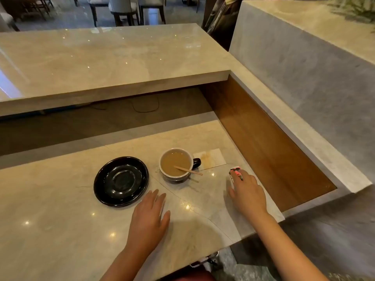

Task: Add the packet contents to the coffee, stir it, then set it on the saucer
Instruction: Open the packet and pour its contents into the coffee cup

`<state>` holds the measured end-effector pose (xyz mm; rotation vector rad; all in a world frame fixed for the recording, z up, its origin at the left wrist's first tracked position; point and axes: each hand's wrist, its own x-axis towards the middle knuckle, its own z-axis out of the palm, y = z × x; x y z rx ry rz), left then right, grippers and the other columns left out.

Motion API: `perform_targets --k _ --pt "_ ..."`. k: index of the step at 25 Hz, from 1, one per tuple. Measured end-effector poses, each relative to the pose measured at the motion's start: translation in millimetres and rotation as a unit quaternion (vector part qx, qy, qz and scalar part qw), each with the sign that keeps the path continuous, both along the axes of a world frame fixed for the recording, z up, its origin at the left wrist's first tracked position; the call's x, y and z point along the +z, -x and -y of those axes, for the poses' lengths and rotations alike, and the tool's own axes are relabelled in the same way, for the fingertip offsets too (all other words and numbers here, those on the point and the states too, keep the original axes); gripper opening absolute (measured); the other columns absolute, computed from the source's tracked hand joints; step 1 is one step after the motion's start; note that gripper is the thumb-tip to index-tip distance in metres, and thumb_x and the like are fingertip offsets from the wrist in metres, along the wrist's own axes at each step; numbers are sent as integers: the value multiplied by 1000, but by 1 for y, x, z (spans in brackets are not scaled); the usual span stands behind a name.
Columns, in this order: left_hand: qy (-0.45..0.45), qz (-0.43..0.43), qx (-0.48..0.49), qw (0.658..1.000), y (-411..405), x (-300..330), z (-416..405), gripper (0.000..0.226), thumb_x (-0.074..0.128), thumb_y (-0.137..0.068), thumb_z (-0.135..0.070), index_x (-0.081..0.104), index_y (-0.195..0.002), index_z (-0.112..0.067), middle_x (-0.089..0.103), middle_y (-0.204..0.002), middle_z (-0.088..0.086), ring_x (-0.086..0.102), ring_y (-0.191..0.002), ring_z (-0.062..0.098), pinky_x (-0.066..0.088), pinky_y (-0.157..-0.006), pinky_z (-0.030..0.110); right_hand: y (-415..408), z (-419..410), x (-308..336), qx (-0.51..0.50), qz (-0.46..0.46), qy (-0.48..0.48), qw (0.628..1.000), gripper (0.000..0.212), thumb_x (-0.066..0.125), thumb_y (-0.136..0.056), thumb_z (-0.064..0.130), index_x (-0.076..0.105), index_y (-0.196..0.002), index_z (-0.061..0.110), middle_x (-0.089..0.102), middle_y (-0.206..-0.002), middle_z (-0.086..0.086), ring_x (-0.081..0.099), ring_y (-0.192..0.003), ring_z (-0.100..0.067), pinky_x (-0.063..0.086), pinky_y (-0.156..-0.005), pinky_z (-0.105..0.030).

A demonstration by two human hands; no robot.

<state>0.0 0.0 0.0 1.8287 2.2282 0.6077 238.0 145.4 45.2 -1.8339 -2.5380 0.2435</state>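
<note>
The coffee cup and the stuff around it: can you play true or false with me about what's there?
1. The coffee cup is sitting on the saucer. False: it stands on the counter, right of the empty saucer.
2. A wooden stirrer leans in the cup. True.
3. The coffee looks black. False: it is light brown and milky.
4. The right hand is on the packet. True: its fingers rest on the packet, which lies on the counter.
5. The left hand holds the cup's handle. False: it lies flat and open on the counter, touching nothing else.
</note>
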Motion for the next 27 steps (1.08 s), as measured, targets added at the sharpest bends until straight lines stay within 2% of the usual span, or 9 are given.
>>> perform_targets --k 4,7,10,13,17,20,24,26,27 --pt "38 -38 11 998 0 -19 -7 61 30 -87 -50 40 -137 -16 32 -146 13 22 -134 28 24 -102 54 -2 -14 -9 -25 -3 -17 1000 39 45 -94 26 43 -131 17 49 -137 -9 46 -119 -28 47 -89 -42" --pt "48 -57 28 997 3 -31 -9 64 28 -88 -55 28 -142 -22 20 -151 9 7 -137 22 17 -102 57 -5 -17 -20 -30 8 -19 999 34 45 -94 24 48 -127 16 53 -132 -11 49 -115 -29 47 -85 -41" --pt "56 -67 23 996 3 -32 -9 64 32 -87 -53 27 -143 -22 21 -151 9 6 -137 21 18 -101 59 -9 -22 -23 -27 12 -9 1000 31 44 -95 23 52 -125 17 58 -127 -12 52 -109 -30 48 -82 -40" --pt "53 -65 31 996 3 -33 -9 63 35 -87 -53 27 -142 -23 21 -151 8 6 -138 21 17 -101 59 -10 -30 -22 -47 -32 -4 998 28 52 -92 19 59 -119 13 61 -122 -12 54 -107 -30 48 -82 -39" --pt "48 -64 28 996 3 -33 -9 63 36 -87 -52 27 -142 -24 21 -151 7 5 -138 20 16 -102 59 -13 -36 -17 -110 -80 26 990 38 65 -84 24 56 -118 10 62 -117 -13 57 -104 -29 51 -82 -41" --pt "46 -64 30 996 2 -33 -9 63 35 -87 -53 27 -143 -24 21 -151 7 4 -138 19 15 -102 59 -16 -43 -17 -158 -87 76 981 41 67 -82 31 57 -114 9 64 -110 -13 60 -95 -29 50 -68 -35" --pt "49 -68 33 996 3 -34 -9 63 33 -87 -54 27 -143 -24 21 -151 7 5 -138 20 15 -102 58 -18 -41 -21 -184 -148 103 966 36 65 -84 28 57 -114 9 64 -112 -13 61 -90 -27 36 -51 -23" --pt "51 -69 34 996 3 -34 -9 63 33 -87 -55 27 -143 -25 20 -151 6 5 -138 20 14 -102 58 -17 -37 -21 -187 -180 113 959 34 64 -86 24 55 -115 9 65 -114 -14 62 -94 -29 42 -56 -26" --pt "51 -70 34 996 3 -35 -9 63 33 -87 -55 27 -143 -25 20 -151 6 5 -138 20 13 -102 57 -16 -35 -21 -190 -204 121 953 33 63 -86 22 54 -115 9 66 -115 -15 63 -96 -31 48 -61 -31"
